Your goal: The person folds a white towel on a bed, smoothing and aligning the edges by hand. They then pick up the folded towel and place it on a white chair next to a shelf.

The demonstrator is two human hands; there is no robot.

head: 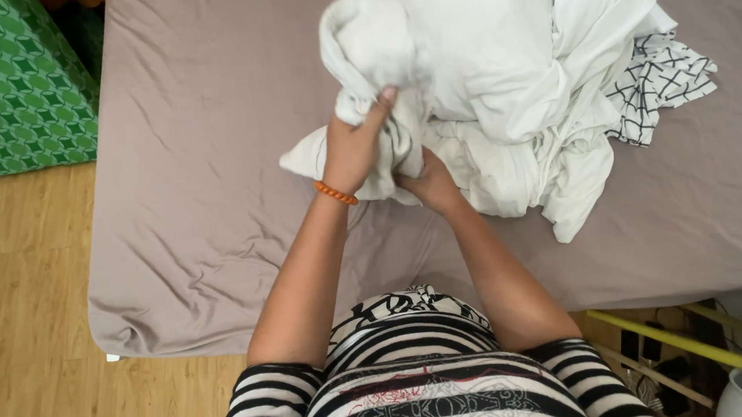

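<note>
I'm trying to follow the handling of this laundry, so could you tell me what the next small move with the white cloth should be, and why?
Probably lift the white cloth up and away from the white pile, then shake it open. Both the left hand and the right hand grip it at one bunched spot, and it hangs crumpled, overlapping the pile on the grey-brown sheet.

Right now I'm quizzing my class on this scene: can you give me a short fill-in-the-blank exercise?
1. Both hands, left and right, grip a ____ cloth.
2. The beaded bracelet sits on the ____ wrist.
3. The bed sheet is ____ in colour.
4. The mat on the floor is ____.

Missing words: white; left; grey; green
</note>
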